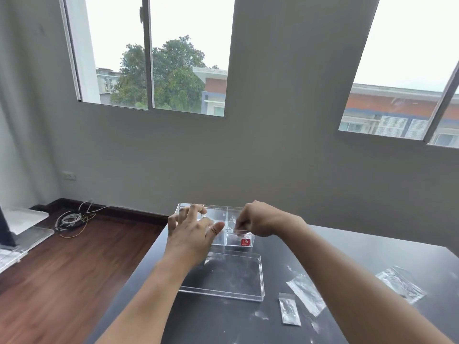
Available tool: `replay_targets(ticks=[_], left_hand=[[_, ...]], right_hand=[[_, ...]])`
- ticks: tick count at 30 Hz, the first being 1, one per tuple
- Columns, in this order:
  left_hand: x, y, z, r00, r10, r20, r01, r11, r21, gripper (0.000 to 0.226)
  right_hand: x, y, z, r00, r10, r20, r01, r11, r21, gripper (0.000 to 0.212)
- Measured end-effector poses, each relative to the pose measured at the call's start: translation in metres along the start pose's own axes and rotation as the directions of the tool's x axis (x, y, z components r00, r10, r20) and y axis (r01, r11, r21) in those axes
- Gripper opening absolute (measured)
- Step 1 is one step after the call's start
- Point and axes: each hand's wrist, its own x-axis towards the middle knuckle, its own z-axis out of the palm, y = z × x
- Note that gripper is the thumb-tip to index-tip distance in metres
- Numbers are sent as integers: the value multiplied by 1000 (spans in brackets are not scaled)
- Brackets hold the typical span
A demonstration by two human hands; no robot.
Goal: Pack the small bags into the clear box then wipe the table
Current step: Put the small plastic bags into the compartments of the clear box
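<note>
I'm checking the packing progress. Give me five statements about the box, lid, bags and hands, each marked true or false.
1. The clear box is closed by its lid. False: the lid lies flat on the table, nearer the person than the box.
2. Three small bags lie on the table to the right of the lid. True.
3. The right hand is over the box's right side. True.
4. The left hand is wiping the table with a cloth. False: it is spread open over the box's left part, and no cloth shows.
5. The box carries a red label at its near right corner. True.
</note>
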Motion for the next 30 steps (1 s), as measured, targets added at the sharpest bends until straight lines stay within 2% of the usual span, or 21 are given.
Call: replay_targets(ticks=[2,5,7,10,14,17,19,21,25,27,30], left_hand=[[0,-4,0,998,55,-29,-55,998,-29,71],[2,-7,-3,984,122,-128,-129,991,-46,47],[3,-7,-6,981,123,-152,-135,989,-68,44],[3,-6,-6,982,159,-100,-161,987,-16,51],[1,-2,-7,991,136,-8,-136,989,-52,45],[1,-1,-4,986,166,1,-166,986,-27,45],[0,-3,-2,986,164,-8,-165,986,-27,48],[-1,-3,-2,986,161,-39,-163,986,-34,50],[-6,5,-10,947,223,-230,-245,967,-69,28],[-10,14,-14,914,305,-268,-336,939,-77,24],[-17,34,-18,856,465,-228,-495,863,-100,25]], right_hand=[[-1,2,-1,1000,-5,-2,5,1000,23,19],[-1,3,-2,1000,-15,1,15,999,42,16],[-2,3,-4,1000,-17,16,16,999,51,17],[-6,3,-7,998,-13,60,9,997,70,21],[-11,2,-8,997,-19,81,16,999,39,24],[-11,4,-4,998,-27,61,26,999,23,25],[-11,7,1,1000,-29,-8,29,999,24,25],[-16,9,5,989,-53,-138,56,998,16,22],[-43,10,3,914,-146,-377,165,986,19,19],[-64,13,2,893,-166,-418,173,985,-21,18],[-99,21,3,912,-120,-393,111,993,-46,21]])
